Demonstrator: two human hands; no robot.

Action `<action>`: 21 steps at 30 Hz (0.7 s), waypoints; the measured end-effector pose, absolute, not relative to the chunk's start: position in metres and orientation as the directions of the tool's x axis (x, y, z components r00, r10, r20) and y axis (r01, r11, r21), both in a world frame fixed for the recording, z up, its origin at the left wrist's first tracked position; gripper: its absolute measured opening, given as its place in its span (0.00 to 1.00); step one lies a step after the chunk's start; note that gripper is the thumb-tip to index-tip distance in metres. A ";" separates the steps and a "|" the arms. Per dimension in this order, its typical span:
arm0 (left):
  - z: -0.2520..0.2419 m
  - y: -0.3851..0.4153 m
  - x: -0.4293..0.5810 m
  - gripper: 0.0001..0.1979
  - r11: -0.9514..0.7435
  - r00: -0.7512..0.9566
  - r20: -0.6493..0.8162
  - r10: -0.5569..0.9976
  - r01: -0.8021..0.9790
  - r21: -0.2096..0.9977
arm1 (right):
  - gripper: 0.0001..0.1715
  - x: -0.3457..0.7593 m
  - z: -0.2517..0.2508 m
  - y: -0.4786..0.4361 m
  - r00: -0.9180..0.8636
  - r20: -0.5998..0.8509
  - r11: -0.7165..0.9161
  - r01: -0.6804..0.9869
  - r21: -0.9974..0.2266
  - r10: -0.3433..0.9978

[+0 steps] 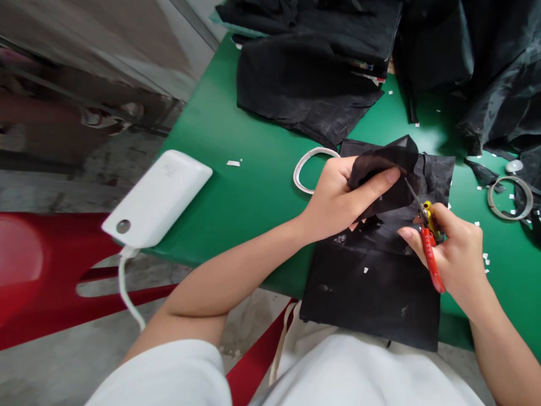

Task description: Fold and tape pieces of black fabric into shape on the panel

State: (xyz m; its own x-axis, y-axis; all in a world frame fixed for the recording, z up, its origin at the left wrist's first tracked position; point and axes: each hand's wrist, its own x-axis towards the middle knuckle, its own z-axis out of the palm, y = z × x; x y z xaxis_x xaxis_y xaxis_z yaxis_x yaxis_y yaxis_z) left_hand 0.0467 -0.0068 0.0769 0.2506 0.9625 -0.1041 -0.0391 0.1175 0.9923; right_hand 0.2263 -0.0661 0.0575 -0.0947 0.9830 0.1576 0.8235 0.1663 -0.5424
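This looks like a small workshop handling thin black material: dark pieces (304, 84) lie heaped along the top of the frame, white scraps (487, 262) dot the green table (253, 192) at right near a pale ring (491, 197), and red-handled snips (431, 259) show right of centre. At left, a red plastic chair (21, 270) stands on bare, stained, concrete-like floor (38, 372).

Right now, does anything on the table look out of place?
Yes. The white power bank sits at the corner of the green table, apparently overhanging the edge, its white cable dangling, so it looks precarious. White scraps also lie scattered, many near the right hand.
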 end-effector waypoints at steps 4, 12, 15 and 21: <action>0.075 -0.007 0.047 0.13 0.116 0.224 -0.102 0.969 -0.050 0.992 | 0.27 0.228 0.056 -0.066 -0.082 0.179 0.166 0.833 -0.528 0.980; 0.072 -0.007 0.047 0.16 0.115 0.179 -0.108 0.978 -0.031 0.993 | 0.26 0.229 0.055 -0.067 -0.066 0.161 0.142 0.837 -0.528 0.985; 0.070 -0.008 0.047 0.14 0.114 0.172 -0.109 0.979 -0.018 0.993 | 0.26 0.228 0.056 -0.066 -0.067 0.167 0.147 0.836 -0.529 0.984; 0.068 -0.008 0.047 0.12 0.112 0.168 -0.107 0.980 -0.020 0.994 | 0.29 0.227 0.058 -0.065 -0.069 0.169 0.147 0.847 -0.511 0.983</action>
